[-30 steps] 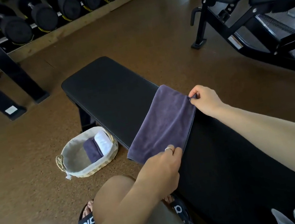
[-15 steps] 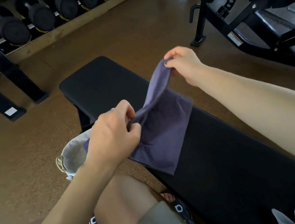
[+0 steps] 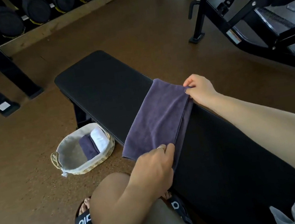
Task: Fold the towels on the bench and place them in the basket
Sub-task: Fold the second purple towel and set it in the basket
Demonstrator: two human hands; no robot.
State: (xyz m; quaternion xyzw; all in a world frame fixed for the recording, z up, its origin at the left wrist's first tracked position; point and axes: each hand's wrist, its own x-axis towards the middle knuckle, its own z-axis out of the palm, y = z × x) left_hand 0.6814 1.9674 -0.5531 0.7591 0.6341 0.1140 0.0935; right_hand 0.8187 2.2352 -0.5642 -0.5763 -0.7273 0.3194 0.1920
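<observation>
The purple towel (image 3: 156, 118) lies flat across the black bench (image 3: 103, 84), its long axis running crosswise, from the far edge of the pad to the near edge. Each hand sits at one end of that axis. The right hand (image 3: 200, 88) pinches the far corner between thumb and fingertips. The left hand (image 3: 154, 166) is at the near end, fingers curled onto the cloth, and it looks like a pinch on the corner, though the back of the hand hides the grip itself. A strip of lower layer peeks out along the right edge, so the layers are not quite flush.

Half a second back both hands held the towel up in the air, mid-fold, one half swinging over. Now it is down on the pad, folded narrower and pulled taut between the two hands.

The basket (image 3: 85, 166) waits on the floor to the left of the bench, near the left hand and well apart from the right. A folded purple towel (image 3: 88, 146) and a white towel (image 3: 99, 137) lie in it already. That likely makes the left hand the one to carry this over once the last fold is made.
</observation>
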